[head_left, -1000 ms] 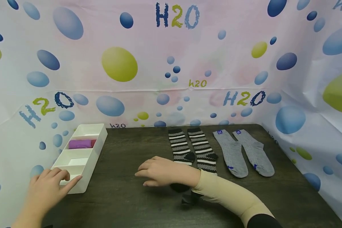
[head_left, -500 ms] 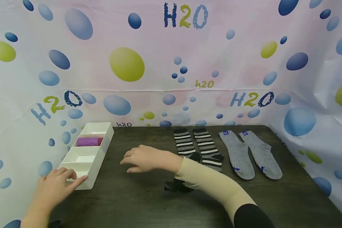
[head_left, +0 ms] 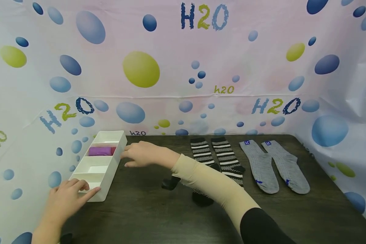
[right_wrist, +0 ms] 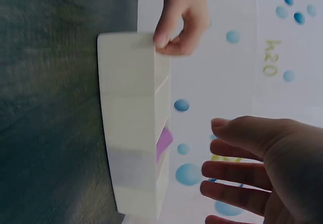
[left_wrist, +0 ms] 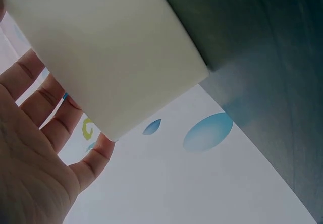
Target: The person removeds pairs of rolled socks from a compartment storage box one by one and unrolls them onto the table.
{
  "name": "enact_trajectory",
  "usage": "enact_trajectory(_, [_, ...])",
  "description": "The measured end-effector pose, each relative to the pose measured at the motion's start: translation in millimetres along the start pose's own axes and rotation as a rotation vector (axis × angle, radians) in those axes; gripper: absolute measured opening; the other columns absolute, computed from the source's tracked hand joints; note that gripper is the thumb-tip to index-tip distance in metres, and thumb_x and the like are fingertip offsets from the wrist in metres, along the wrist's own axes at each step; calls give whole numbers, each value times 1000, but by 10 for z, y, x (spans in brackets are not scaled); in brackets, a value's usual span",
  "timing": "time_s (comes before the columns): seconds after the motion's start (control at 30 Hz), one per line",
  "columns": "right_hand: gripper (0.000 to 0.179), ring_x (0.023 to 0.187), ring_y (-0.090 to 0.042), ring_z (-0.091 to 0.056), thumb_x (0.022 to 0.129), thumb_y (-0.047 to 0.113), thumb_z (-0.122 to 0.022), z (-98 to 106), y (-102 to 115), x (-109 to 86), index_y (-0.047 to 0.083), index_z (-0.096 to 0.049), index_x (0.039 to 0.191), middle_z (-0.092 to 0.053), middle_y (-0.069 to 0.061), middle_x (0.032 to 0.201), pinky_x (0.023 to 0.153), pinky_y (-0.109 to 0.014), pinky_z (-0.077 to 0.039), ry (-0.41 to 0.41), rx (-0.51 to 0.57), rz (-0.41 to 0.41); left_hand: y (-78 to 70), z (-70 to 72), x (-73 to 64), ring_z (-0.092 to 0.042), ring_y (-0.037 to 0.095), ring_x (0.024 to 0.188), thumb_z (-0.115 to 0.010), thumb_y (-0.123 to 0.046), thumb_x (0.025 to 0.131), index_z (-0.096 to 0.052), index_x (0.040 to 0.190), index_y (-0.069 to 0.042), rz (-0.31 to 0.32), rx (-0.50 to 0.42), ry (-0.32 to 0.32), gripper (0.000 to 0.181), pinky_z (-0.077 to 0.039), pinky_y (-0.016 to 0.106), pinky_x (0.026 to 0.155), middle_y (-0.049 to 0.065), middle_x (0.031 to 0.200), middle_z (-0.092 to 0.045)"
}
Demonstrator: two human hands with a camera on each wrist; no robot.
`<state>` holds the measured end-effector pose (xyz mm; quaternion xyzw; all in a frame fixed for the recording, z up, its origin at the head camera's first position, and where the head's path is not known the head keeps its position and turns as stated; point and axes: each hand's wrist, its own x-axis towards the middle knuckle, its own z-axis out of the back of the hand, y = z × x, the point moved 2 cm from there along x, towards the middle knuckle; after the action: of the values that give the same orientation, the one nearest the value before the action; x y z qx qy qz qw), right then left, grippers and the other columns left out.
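A white organizer box [head_left: 112, 173] with several compartments stands on the left of the dark table. My left hand [head_left: 66, 200] holds its near end, the thumb at the right corner and the fingers along the left side. In the left wrist view, fingers [left_wrist: 63, 120] lie beside the box's pale end wall [left_wrist: 116, 62]. A purple-and-red rolled bundle, apparently socks [head_left: 100, 151], lies in the second compartment from the far end. My right hand [head_left: 147, 154], fingers loosely extended and holding nothing, hovers just right of the box's far half. The right wrist view shows this hand [right_wrist: 267, 168] apart from the box.
Black-and-white striped socks [head_left: 227, 156] lie flat right of centre, partly hidden by my right sleeve [head_left: 213, 179]. Farther right lie two grey socks [head_left: 263, 167]. A bubble-patterned sheet [head_left: 170, 67] hangs behind the dark table [head_left: 146, 217] and along its sides.
My right hand has moved left and away from me, from near the striped socks to beside the box. My left hand stays at the box's near end. The view has turned slightly left.
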<state>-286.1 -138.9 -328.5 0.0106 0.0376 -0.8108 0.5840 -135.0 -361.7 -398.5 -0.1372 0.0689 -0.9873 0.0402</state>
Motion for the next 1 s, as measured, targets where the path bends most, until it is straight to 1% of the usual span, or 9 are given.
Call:
enact_trajectory(0.1, [40, 122, -8, -57, 100, 40, -52, -1, -65, 131, 23, -57, 136, -59, 6, 136, 92, -27, -52, -29, 22, -23, 11, -2, 3, -57, 31, 84, -69, -62, 80, -62, 76, -18, 2, 1, 12, 44, -38, 60, 71, 5, 84, -66])
enact_trajectory(0.23, [40, 124, -10, -57, 100, 39, -53, -32, -148, 282, 21, -58, 135, -59, 4, 137, 98, -26, -50, -57, 44, -50, 18, -15, 5, -58, 30, 85, -68, -62, 80, -62, 77, -19, 3, -6, 20, 44, -37, 62, 72, 3, 84, -66])
enact_trajectory(0.33, [41, 127, -12, -55, 100, 39, -52, -82, -191, 395, 21, -57, 137, -58, 3, 138, 103, -26, -47, -75, 42, -68, 19, -24, 4, -59, 30, 85, -68, -61, 81, -62, 77, -19, 9, -13, 10, 43, -37, 62, 74, 3, 84, -66])
enact_trajectory(0.43, [41, 127, -13, -55, 100, 39, -52, -157, -217, 525, 22, -57, 137, -58, 3, 138, 102, -26, -47, -105, 31, -97, 18, -26, 2, -60, 29, 85, -68, -61, 81, -62, 77, -19, 12, -12, -3, 42, -38, 62, 75, 2, 84, -66])
enact_trajectory(0.53, [39, 123, -11, -57, 100, 39, -52, -250, -220, 662, 23, -59, 135, -59, 4, 135, 99, -25, -49, -152, 38, -141, 12, -18, -4, -59, 28, 84, -68, -60, 81, -62, 77, -20, 8, -17, -10, 41, -38, 62, 74, 1, 83, -66])
enact_trajectory(0.67, [37, 110, -8, -62, 99, 44, -52, -381, -185, 820, 25, -63, 129, -64, 7, 122, 87, -22, -53, -213, 37, -188, 1, -13, -10, -59, 30, 86, -67, -61, 82, -63, 79, -20, 13, -19, 12, 42, -37, 64, 77, 1, 84, -66])
enact_trajectory(0.8, [38, 99, -6, -62, 99, 49, -50, -465, -129, 943, 27, -65, 125, -65, 9, 112, 76, -21, -52, -243, 10, -230, -12, -14, -16, -60, 30, 87, -68, -60, 81, -63, 79, -20, 19, -13, 9, 41, -37, 65, 79, 1, 84, -66])
enact_trajectory(0.9, [39, 97, -5, -60, 99, 52, -48, -498, -97, 1026, 28, -65, 126, -65, 10, 109, 78, -21, -51, -252, 18, -267, -18, -10, -18, -60, 29, 85, -69, -60, 81, -62, 78, -20, 19, -9, -6, 40, -37, 65, 79, 0, 83, -65])
enact_trajectory(1.0, [42, 101, -7, -58, 99, 55, -45, -532, -85, 1111, 30, -63, 128, -65, 10, 112, 86, -23, -50, -248, 36, -315, -27, -5, -17, -60, 28, 84, -69, -60, 81, -62, 77, -21, 20, -7, -9, 40, -38, 65, 80, 0, 82, -65])
